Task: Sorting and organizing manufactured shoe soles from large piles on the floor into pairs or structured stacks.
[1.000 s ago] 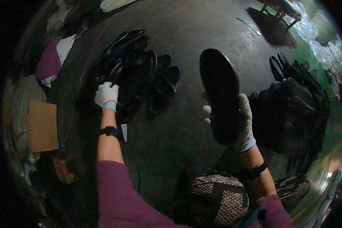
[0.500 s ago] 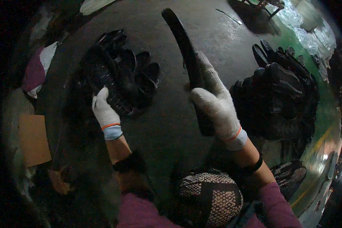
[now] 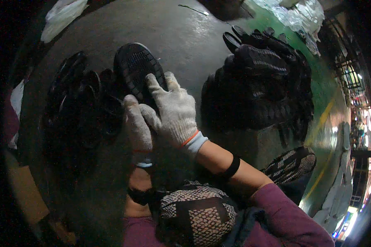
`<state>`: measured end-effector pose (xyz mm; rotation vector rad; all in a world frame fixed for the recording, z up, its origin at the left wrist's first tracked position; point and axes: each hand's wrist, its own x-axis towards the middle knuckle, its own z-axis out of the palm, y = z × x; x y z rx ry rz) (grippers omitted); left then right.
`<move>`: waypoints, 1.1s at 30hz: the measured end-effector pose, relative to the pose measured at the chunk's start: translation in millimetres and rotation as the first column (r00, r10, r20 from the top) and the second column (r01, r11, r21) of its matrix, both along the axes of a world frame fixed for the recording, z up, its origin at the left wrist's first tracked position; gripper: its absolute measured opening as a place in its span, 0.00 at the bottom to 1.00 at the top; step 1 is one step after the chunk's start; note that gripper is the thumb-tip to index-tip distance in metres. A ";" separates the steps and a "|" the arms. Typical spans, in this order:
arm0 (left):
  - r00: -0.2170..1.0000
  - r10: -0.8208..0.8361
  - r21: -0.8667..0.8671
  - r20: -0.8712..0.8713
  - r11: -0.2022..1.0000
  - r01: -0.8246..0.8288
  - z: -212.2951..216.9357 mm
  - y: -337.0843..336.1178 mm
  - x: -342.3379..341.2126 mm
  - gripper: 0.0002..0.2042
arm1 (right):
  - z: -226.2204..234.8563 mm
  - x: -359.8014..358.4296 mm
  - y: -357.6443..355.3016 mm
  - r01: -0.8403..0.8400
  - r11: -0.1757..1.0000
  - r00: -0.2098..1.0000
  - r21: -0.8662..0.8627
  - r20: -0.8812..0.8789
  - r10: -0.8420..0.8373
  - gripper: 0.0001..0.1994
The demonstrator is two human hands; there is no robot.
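Both my gloved hands are together at a black shoe sole [image 3: 138, 61], whose blocky tread faces up. My right hand [image 3: 173, 109] lies over its near right part, the fingertips pressed on the tread and edge. At the near end, my left hand [image 3: 139, 127] closes on it from below, its palm side mostly hidden. Just left of the hands is a dark heap of black soles [image 3: 76, 96]; single pieces are hard to make out there. Another, larger pile of black soles [image 3: 261, 86] stands to the right.
Patterned cloth [image 3: 210, 210] covers my knee between my forearms. At the far right lies clear plastic wrapping [image 3: 305, 18]; a white bag [image 3: 64, 18] is at the far left. Brown cardboard [image 3: 27, 193] rests at the near left.
My hands, apart before, have come together at one sole. The right hand moved left and lowered from holding a sole upright; the left is off the left heap. The view has swung right.
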<state>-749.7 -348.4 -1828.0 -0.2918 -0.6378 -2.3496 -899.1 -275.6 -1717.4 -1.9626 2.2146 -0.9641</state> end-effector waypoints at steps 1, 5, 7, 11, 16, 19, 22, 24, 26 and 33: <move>0.999 -0.021 -0.182 0.031 0.983 0.026 -5.1 -5.1 -0.2 0.21 | -2.9 -0.1 2.5 0.010 1.000 0.999 -0.006 -0.040 -0.011 0.36; 0.473 0.679 -0.525 0.561 0.734 -0.430 27.0 28.9 -62.8 0.22 | -12.2 -43.9 20.5 0.004 1.000 0.993 0.022 0.115 -0.007 0.36; 0.644 0.432 -0.176 0.632 0.889 -0.423 25.6 14.4 -66.0 0.21 | -24.0 -55.5 30.3 -0.097 0.992 0.922 -0.076 0.369 0.119 0.39; 0.839 0.035 0.308 0.543 0.921 -0.238 106.1 11.8 -102.8 0.25 | -31.5 -99.7 48.4 -0.010 1.000 0.235 0.000 0.972 0.002 0.42; 0.759 0.347 0.026 0.552 0.902 -0.431 72.2 -2.7 -184.4 0.25 | -26.5 -149.2 48.3 0.200 0.955 -0.124 -0.218 0.961 0.246 0.36; 0.803 0.386 -0.080 0.454 0.915 -0.394 89.3 -51.9 -181.5 0.24 | 4.8 -219.8 56.1 0.185 0.959 0.047 -0.217 0.976 0.212 0.31; 0.862 0.223 -0.090 0.455 0.975 -0.205 100.4 -67.8 -198.5 0.22 | 11.8 -309.1 76.3 0.137 0.944 0.776 -0.301 0.625 0.087 0.29; 0.688 0.300 -0.318 0.660 0.942 -0.106 88.1 -51.6 -210.9 0.20 | 12.2 -354.5 91.8 0.308 0.938 0.567 -0.157 0.822 -0.049 0.28; 0.595 0.158 -0.262 0.788 0.961 0.093 91.6 -34.9 -237.8 0.20 | 8.8 -390.3 111.2 0.382 0.916 0.493 -0.120 0.865 -0.092 0.27; 0.685 -0.111 0.010 0.720 0.989 0.150 49.3 -38.3 -260.7 0.20 | -16.9 -453.7 79.9 0.436 0.893 0.606 0.110 0.698 -0.382 0.29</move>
